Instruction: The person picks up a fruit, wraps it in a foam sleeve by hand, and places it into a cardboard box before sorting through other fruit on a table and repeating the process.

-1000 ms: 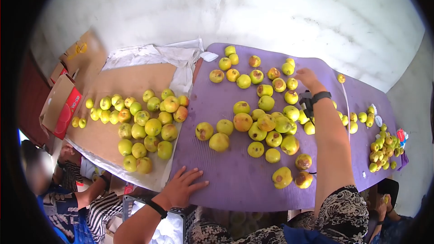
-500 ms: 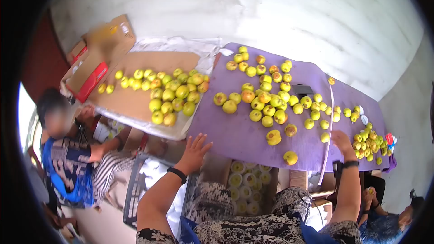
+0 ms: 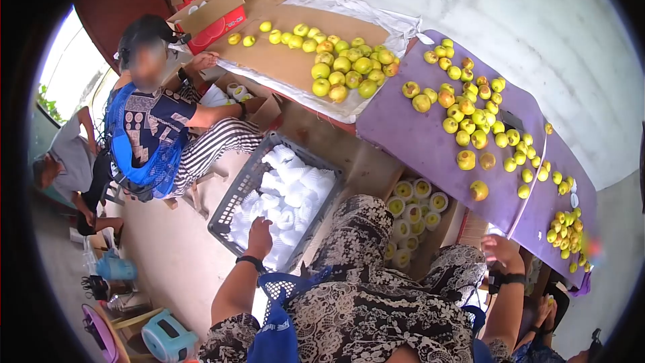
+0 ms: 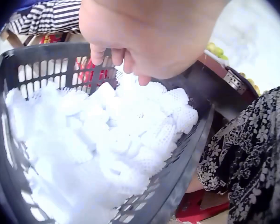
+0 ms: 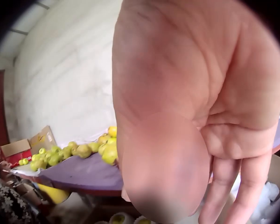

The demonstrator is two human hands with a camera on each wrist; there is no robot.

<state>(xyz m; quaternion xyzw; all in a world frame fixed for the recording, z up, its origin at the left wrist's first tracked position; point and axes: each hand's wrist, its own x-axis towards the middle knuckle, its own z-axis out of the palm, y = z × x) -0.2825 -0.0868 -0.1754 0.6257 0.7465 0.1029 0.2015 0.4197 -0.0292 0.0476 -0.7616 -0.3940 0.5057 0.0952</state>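
My left hand point(image 3: 259, 238) reaches over the near side of a black plastic crate point(image 3: 232, 178) heaped with white foam fruit nets point(image 3: 289, 195). In the left wrist view its fingers point(image 4: 117, 57) hang loosely down close over the nets, holding nothing that shows. My right hand point(image 3: 500, 250) is held by the front edge of the purple-covered table point(image 3: 410, 138), fingers relaxed and nothing in them. Many yellow-green apples point(image 3: 478, 118), some with brown patches, lie on that table. Below its edge, several apples in foam nets point(image 3: 421, 188) fill an open carton.
More apples point(image 3: 342, 64) lie on a cardboard-covered table at the back. A red and brown box point(image 3: 218, 20) stands at its far end. A seated person point(image 3: 161, 104) is beyond the crate on the left. A white strap point(image 3: 527, 195) crosses the purple table.
The head view has swung down and left. My left hand has left the purple table and moved over the crate. My right hand has drawn back from the apples to the table's front edge.
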